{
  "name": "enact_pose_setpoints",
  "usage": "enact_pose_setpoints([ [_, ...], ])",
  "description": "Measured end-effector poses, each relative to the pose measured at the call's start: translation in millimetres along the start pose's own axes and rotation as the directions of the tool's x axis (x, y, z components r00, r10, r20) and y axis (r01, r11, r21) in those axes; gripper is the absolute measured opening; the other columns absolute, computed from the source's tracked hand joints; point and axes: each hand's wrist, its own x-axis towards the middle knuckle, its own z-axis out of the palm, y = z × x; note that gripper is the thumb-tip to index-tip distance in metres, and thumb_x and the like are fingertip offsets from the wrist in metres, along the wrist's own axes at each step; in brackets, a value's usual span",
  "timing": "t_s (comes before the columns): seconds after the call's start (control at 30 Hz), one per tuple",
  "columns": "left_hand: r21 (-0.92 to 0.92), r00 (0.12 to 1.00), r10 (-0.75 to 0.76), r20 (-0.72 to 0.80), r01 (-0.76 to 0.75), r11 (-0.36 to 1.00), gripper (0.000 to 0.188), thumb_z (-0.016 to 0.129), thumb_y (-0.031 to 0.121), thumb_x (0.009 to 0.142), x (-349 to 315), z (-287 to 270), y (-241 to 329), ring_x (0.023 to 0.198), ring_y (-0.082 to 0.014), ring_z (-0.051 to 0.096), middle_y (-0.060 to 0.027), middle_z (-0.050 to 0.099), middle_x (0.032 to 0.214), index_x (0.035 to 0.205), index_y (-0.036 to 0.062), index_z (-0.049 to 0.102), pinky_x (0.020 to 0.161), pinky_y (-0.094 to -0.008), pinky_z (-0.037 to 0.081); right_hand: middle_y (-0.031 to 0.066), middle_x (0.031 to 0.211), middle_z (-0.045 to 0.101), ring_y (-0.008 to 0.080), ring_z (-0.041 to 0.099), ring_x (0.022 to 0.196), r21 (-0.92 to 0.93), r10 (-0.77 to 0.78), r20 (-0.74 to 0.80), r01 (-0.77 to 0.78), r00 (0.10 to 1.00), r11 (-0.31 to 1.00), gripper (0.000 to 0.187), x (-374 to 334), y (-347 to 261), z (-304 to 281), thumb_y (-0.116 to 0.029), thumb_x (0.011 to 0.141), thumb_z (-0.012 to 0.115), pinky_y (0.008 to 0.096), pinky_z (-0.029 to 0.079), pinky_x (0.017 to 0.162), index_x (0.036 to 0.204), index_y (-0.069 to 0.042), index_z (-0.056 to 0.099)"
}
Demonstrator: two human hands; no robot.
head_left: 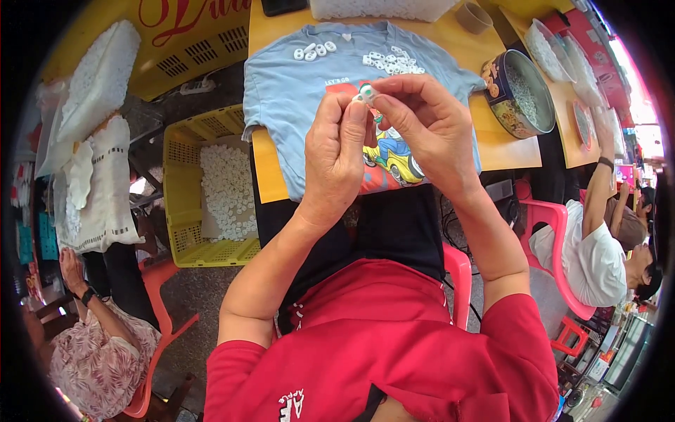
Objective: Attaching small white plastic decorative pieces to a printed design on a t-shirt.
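Above a light blue T-shirt (pixel 281 98) spread over the table, both my hands meet at a small white plastic piece with green spots (pixel 365 92). My left hand (pixel 336 151) pinches it from the left between thumb and fingers. From the other side, my right hand (pixel 430 130) also has thumb and fingertips closed on it; the fingers partly cover its shape. Beyond the hands, several white oval pieces with dark holes (pixel 314 50) lie in a small group on the shirt. A larger cluster of similar white pieces (pixel 394 62) lies to the right.
A yellow crate (pixel 174 190) of white pieces stands left below the table. On the right sits a round tin (pixel 503 102) with small pale parts. A clear tub (pixel 380 7) of white bits is at the back. Other people sit on both sides, by red chairs (pixel 559 225).
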Motion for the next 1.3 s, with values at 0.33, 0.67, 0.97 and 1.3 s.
enact_pose_setpoints([
  [0.33, -0.077, 0.999, -0.024, -0.028, 0.022, 0.997, 0.018, 0.047, 0.018, 0.105, -3, 0, 1, 0.069, -0.006, 0.046, 0.0006, 0.052, 0.077, 0.1, 0.003, 0.056, 0.063, -0.0219, 0.041, 0.008, 0.101, 0.065, 0.0117, 0.065, 0.092, 0.047, -0.124, -0.018, 0.125, 0.992, 0.991, 0.017, -1, 7, 7, 0.004, 0.091, 0.063, 0.0238, 0.054, 0.081, 0.108, 0.004, 0.064],
  [0.67, -0.244, 0.997, 0.039, 0.066, -0.022, 0.97, 0.014, 0.053, 0.016, 0.102, 4, -10, -11, 0.082, -0.0055, 0.052, -0.0011, 0.057, 0.091, 0.106, 0.0024, 0.053, 0.073, -0.0212, 0.045, 0.0077, 0.101, 0.067, 0.0107, 0.062, 0.081, 0.281, 0.083, 0.022, -0.086, 0.996, 0.956, 0.017, 1, -5, 0, -0.005, 0.093, 0.065, 0.0252, 0.052, 0.075, 0.108, 0.002, 0.065],
  [0.97, -0.251, 0.941, 0.152, 0.302, -0.076, 0.965, 0.058, 0.04, 0.034, 0.105, 4, -5, 2, 0.131, -0.0266, 0.046, -0.0205, 0.047, 0.142, 0.148, -0.0028, 0.03, 0.109, -0.0365, 0.035, 0.0054, 0.099, 0.065, 0.0123, 0.062, 0.089, 0.587, 0.187, 0.165, -0.249, 0.968, 0.771, 0.017, -8, -6, 2, -0.01, 0.094, 0.064, 0.0276, 0.053, 0.078, 0.108, -0.001, 0.066],
  [1.3, -0.057, 0.924, 0.252, 0.289, -0.246, 0.968, 0.051, 0.046, 0.034, 0.103, 7, -11, 2, 0.126, -0.0262, 0.051, -0.0174, 0.056, 0.132, 0.135, -0.0057, 0.048, 0.108, -0.0367, 0.037, 0.0033, 0.107, 0.061, 0.0146, 0.062, 0.097, 0.59, 0.084, 0.149, -0.157, 0.985, 0.792, 0.009, -13, -2, 6, -0.006, 0.094, 0.063, 0.0319, 0.053, 0.087, 0.101, -0.001, 0.065],
])
